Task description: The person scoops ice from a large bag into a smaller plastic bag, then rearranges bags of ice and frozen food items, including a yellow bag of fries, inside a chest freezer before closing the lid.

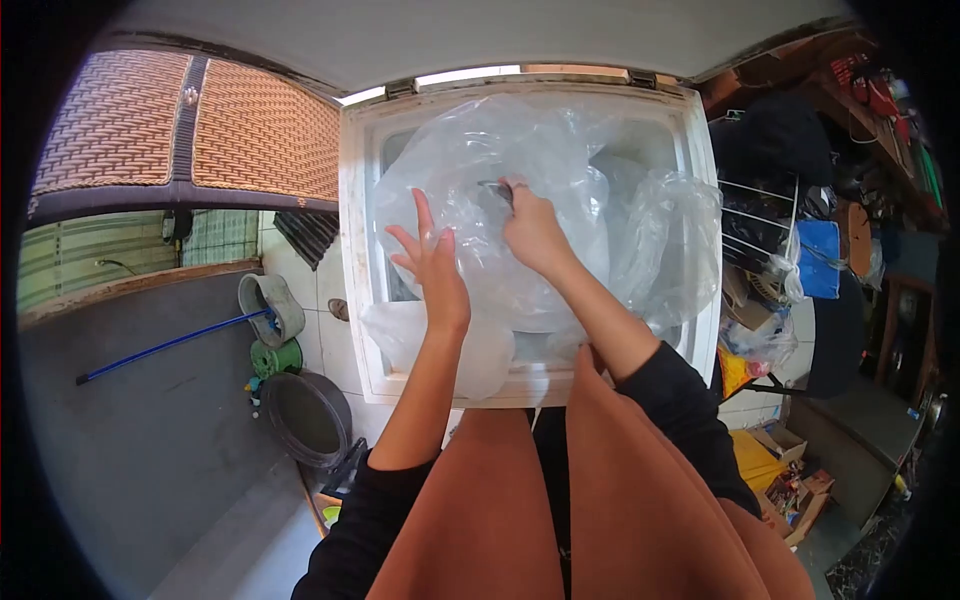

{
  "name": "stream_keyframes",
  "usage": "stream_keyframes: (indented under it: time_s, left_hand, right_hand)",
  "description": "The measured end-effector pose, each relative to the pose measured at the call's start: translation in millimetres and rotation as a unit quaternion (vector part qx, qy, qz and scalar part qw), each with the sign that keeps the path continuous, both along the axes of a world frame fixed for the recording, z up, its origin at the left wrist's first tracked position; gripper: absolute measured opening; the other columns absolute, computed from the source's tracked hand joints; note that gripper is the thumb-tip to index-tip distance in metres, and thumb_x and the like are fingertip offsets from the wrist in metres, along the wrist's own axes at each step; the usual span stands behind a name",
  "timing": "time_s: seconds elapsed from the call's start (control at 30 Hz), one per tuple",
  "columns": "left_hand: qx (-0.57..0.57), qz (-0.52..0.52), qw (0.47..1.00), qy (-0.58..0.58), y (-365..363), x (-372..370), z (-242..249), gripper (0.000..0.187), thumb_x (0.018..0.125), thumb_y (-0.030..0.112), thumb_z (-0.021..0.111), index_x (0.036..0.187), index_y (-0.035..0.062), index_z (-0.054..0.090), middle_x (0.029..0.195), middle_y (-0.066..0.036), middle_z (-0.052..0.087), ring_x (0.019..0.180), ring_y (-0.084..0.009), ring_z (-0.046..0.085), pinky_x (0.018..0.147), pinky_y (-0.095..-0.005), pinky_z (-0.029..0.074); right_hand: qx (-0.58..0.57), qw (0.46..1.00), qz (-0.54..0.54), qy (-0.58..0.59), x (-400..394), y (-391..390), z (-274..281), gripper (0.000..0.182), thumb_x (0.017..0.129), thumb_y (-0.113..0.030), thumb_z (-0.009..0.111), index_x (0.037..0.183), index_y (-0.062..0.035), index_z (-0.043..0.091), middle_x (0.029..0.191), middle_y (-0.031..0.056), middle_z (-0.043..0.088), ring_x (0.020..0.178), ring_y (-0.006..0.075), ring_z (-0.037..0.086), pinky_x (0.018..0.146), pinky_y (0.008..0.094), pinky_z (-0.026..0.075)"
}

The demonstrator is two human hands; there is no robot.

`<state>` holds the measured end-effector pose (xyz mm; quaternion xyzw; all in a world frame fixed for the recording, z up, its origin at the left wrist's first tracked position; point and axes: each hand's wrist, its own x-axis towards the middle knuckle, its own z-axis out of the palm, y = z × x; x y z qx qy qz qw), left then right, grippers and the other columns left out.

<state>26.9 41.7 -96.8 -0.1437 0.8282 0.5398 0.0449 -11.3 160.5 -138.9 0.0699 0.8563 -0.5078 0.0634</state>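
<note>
The right hand (535, 232) pinches a dark bit at the top of the clear plastic bag (520, 190), which billows over the open white chest freezer (352, 250). The left hand (432, 262), fingers spread, presses the bag's left side, equally near.

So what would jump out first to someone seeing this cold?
The big clear plastic bag billowing over the open white chest freezer at centre. The right hand pinches the plastic near the top while the left hand presses against it with fingers spread. At lower left, a dark basin leans by the wall.
</note>
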Motion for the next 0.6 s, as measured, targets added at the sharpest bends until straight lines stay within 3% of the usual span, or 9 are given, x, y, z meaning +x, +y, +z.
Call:
stream_keyframes:
  time_s: [0.13, 0.2, 0.33, 0.4, 0.43, 0.47, 0.53, 0.57, 0.6]
  left_hand:
    - [0.019, 0.046, 0.998, -0.024, 5.5, -1.1, -7.6, 0.05, 0.089, 0.037, 0.028, 0.136, 0.0237, 0.023, 0.143, -0.016, 0.002, 0.128, -0.0413, -0.012, 0.097, -0.0536, -0.012]
    - [0.033, 0.003, 0.999, -0.006, -1.3, -0.1, -1.0, 0.047, 0.089, 0.036, 0.024, 0.134, 0.0252, 0.028, 0.143, -0.018, 0.002, 0.128, -0.0423, -0.011, 0.098, -0.0527, -0.011]
    - [-0.031, -0.049, 0.998, 0.025, -9.1, 4.1, 37.5, 0.045, 0.088, 0.026, 0.032, 0.133, 0.0196, 0.033, 0.142, -0.019, 0.004, 0.13, -0.04, -0.005, 0.101, -0.0503, -0.006]
    - [-0.058, -0.148, 0.963, 0.215, -16.0, 3.1, 55.6, 0.05, 0.082, 0.008, 0.04, 0.131, 0.013, 0.036, 0.142, -0.021, 0.008, 0.131, -0.0372, 0.005, 0.103, -0.0478, 0.003]
    - [-0.027, -0.154, 0.953, 0.261, -16.0, 1.6, 69.8, 0.053, 0.068, -0.007, 0.038, 0.119, 0.005, 0.05, 0.14, -0.022, 0.016, 0.13, -0.0348, 0.015, 0.103, -0.0452, 0.012]
    - [-0.025, -0.154, 0.952, 0.264, -19.0, 1.4, 74.3, 0.053, 0.068, -0.007, 0.038, 0.119, 0.005, 0.05, 0.14, -0.022, 0.016, 0.13, -0.0348, 0.015, 0.103, -0.0452, 0.012]
    - [0.011, -0.219, 0.934, 0.283, -24.3, 2.8, 81.8, 0.044, 0.062, -0.008, 0.034, 0.096, 0.0022, 0.06, 0.137, -0.023, 0.022, 0.128, -0.0351, 0.022, 0.102, -0.044, 0.018]
    - [0.025, -0.185, 0.947, 0.26, -19.5, 7.4, 88.7, 0.033, 0.058, -0.008, 0.033, 0.075, 0.0015, 0.059, 0.135, -0.023, 0.027, 0.127, -0.0349, 0.025, 0.102, -0.0437, 0.019]
    - [0.027, -0.186, 0.947, 0.261, -20.4, 8.1, 89.6, 0.033, 0.058, -0.008, 0.033, 0.075, 0.0015, 0.059, 0.135, -0.023, 0.027, 0.127, -0.0349, 0.025, 0.102, -0.0437, 0.019]
  right_hand:
    - [0.04, 0.991, 0.021, 0.128, -3.8, 9.3, -12.5, 0.047, 0.067, 0.006, 0.04, 0.113, 0.0033, 0.045, 0.082, 0.025, 0.058, 0.063, 0.0368, 0.058, 0.058, 0.0398, 0.046]
    - [-0.183, 0.958, 0.009, -0.219, -3.1, 24.8, 15.8, 0.047, 0.07, 0.005, 0.042, 0.116, 0.0009, 0.044, 0.067, 0.0146, 0.056, 0.043, 0.0214, 0.051, 0.039, 0.031, 0.039]
    - [-0.323, 0.912, 0.013, -0.251, 7.3, 29.6, 21.4, 0.05, 0.072, 0.003, 0.043, 0.122, -0.0019, 0.04, 0.059, 0.0054, 0.048, 0.037, 0.0084, 0.037, 0.032, 0.0231, 0.029]
    - [-0.322, 0.908, -0.04, -0.266, 13.2, 36.2, 35.5, 0.047, 0.075, 0.002, 0.043, 0.121, -0.0027, 0.039, 0.058, 0.0043, 0.047, 0.035, 0.0076, 0.036, 0.032, 0.0226, 0.029]
    - [-0.321, 0.908, -0.04, -0.265, 15.3, 40.5, 43.8, 0.047, 0.075, 0.002, 0.043, 0.121, -0.0027, 0.039, 0.058, 0.0043, 0.047, 0.035, 0.0076, 0.036, 0.032, 0.0226, 0.029]
    - [-0.333, 0.904, -0.051, -0.263, 17.2, 46.0, 53.5, 0.046, 0.074, 0.003, 0.043, 0.119, -0.0028, 0.039, 0.058, 0.0035, 0.047, 0.035, 0.0067, 0.034, 0.032, 0.0219, 0.029]
    - [-0.343, 0.9, -0.065, -0.26, 20.4, 58.5, 68.1, 0.044, 0.074, 0.003, 0.043, 0.118, -0.0029, 0.04, 0.057, 0.0028, 0.047, 0.034, 0.0057, 0.032, 0.031, 0.0212, 0.028]
    - [-0.372, 0.887, -0.062, -0.266, 21.5, 65.3, 73.8, 0.041, 0.074, 0.004, 0.043, 0.115, -0.003, 0.041, 0.057, 0.0022, 0.047, 0.034, 0.0044, 0.031, 0.03, 0.0202, 0.026]
    - [-0.401, 0.873, -0.058, -0.272, 22.6, 71.2, 80.5, 0.039, 0.074, 0.004, 0.043, 0.112, -0.0031, 0.043, 0.058, 0.0017, 0.047, 0.033, 0.0031, 0.03, 0.03, 0.0192, 0.025]
